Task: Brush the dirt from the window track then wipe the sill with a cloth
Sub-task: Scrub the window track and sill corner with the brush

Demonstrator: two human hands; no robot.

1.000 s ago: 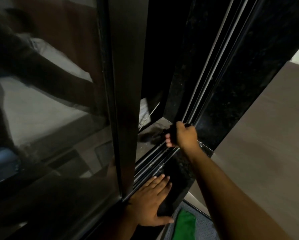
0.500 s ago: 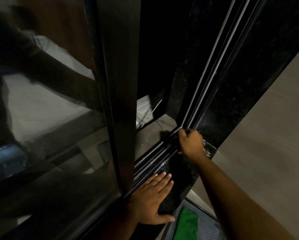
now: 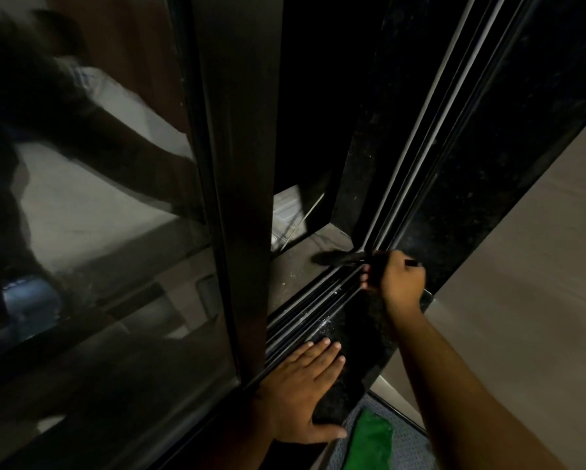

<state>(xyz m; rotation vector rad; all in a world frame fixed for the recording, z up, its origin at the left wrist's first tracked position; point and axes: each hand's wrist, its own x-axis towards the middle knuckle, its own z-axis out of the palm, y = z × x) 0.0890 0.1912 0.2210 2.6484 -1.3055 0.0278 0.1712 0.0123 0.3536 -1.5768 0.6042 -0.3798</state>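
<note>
My right hand (image 3: 397, 283) is closed around a dark brush (image 3: 339, 257) at the far corner of the window track (image 3: 313, 312). The bristles reach left, out over the grey outer ledge (image 3: 296, 269). Pale specks of dirt lie on the track rails and on the ledge. My left hand (image 3: 301, 391) rests flat, fingers spread, on the black speckled stone sill (image 3: 356, 337) beside the track. A green cloth (image 3: 371, 442) lies below the sill at the bottom edge of the view.
The dark sliding window frame (image 3: 240, 164) stands upright left of the opening, its glass (image 3: 91, 215) mirroring my arm. A black stone jamb (image 3: 488, 130) with vertical rails rises on the right, against a grey wall (image 3: 522, 283). The cloth lies on a grey patterned surface (image 3: 410, 446).
My right hand has pushed the brush further along the track into the far corner, and the bristles now stick out over the outer ledge. My left hand has stayed flat on the sill.
</note>
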